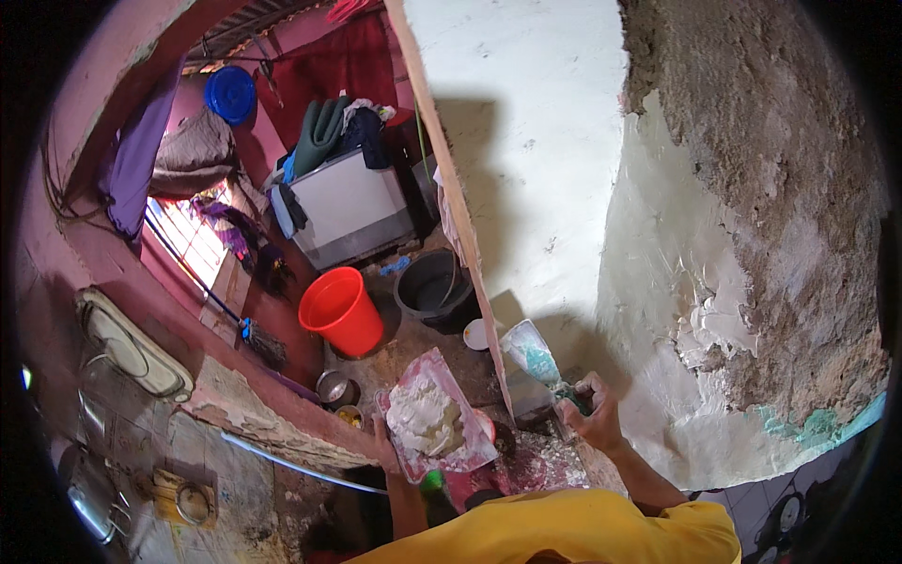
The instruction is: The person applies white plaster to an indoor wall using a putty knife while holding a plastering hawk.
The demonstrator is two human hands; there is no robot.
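Observation:
My left hand [381, 438] grips the left edge of a pinkish board [481, 455]. On the board sits a heap of wet white plaster [425, 419]. Closed around the handle of a trowel [532, 352] is my right hand [596, 414]. The trowel's broad blade, smeared with white and some green, points up beside the lower edge of the wall. That wall has smooth white plaster [536, 179] on its left part, fresher and rougher plaster [648, 273] in the middle, and bare brown render [789, 169] on the right.
A red bucket [344, 315] and a black tub [434, 293] stand on the floor beyond the wall's edge. Behind them is a white chest-like appliance [349, 209] with clothes on top. A blue-bristled broom [261, 344] leans at the left, near a metal bowl [334, 387].

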